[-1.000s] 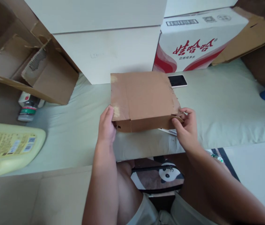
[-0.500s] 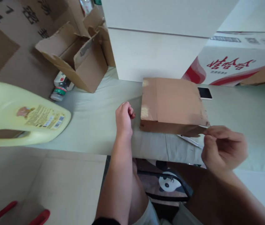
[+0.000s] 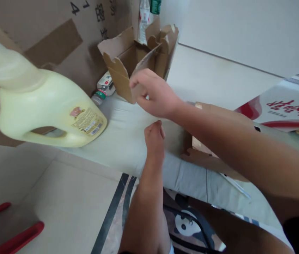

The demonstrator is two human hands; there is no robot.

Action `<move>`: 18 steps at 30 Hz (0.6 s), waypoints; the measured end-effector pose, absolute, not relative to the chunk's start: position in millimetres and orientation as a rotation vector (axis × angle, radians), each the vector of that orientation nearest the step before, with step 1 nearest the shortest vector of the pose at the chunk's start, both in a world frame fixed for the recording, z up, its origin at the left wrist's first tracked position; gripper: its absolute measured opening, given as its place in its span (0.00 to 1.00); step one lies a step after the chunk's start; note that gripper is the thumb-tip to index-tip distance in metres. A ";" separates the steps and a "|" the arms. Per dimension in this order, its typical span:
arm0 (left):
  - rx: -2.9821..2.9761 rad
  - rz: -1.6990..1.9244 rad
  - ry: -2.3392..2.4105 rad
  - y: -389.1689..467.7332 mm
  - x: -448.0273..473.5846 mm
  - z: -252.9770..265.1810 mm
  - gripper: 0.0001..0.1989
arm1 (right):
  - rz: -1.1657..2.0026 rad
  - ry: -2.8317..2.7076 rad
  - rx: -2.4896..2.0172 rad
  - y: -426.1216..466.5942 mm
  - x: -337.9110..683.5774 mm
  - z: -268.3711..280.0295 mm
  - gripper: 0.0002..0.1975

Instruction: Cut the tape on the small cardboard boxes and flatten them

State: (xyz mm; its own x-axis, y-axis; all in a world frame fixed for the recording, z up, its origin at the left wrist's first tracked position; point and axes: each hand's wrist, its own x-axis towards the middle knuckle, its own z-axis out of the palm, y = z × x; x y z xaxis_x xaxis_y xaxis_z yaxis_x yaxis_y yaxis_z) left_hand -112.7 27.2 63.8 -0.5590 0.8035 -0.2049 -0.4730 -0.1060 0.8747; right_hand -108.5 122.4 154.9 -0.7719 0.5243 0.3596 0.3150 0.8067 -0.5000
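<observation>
My right hand [image 3: 154, 93] reaches across to the left, in front of the opened cardboard box [image 3: 124, 83]. Its fingers are curled in a pinch, slightly blurred, and whatever is between them is too small to tell. Below it, my left hand [image 3: 154, 137] is closed in a loose fist over the pale green cloth; its inside is hidden. To the right, the flat brown cardboard box [image 3: 205, 160] lies on the cloth, largely covered by my right forearm. A thin white stick-like item [image 3: 235, 185] lies at its near edge.
A large pale yellow jug [image 3: 51, 106] stands at left. A small bottle with a green band [image 3: 100, 94] lies behind it. Upright bottles [image 3: 144, 21] stand behind the opened box. White boxes [image 3: 231, 74] rise at the back. Red handles [image 3: 19, 238] are at lower left.
My right hand has swung from the flat box's right corner far to the left, to the opened box. The view has turned left. My left hand stays closed beside the flat box.
</observation>
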 end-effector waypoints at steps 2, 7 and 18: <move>0.369 1.794 1.229 26.7 -120.2 63.7 0.25 | 0.571 -2.529 -0.743 144.3 -152.4 151.8 0.13; 0.295 1.779 1.202 26.1 -135.9 63.8 0.26 | 0.614 -2.563 -1.057 174.7 -205.2 136.4 0.11; 0.016 2.461 1.525 14.2 -154.9 63.0 0.08 | 0.659 -2.185 -0.725 82.2 -37.5 130.0 0.14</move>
State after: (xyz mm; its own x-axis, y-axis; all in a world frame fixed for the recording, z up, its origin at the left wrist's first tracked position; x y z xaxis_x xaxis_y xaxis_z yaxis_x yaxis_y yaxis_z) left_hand -154.9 14.2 63.0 -0.9699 0.2128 -0.1187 -0.2010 -0.4232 0.8834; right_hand -37.5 82.2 130.0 -0.5751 0.6658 0.4753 0.2922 0.7099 -0.6409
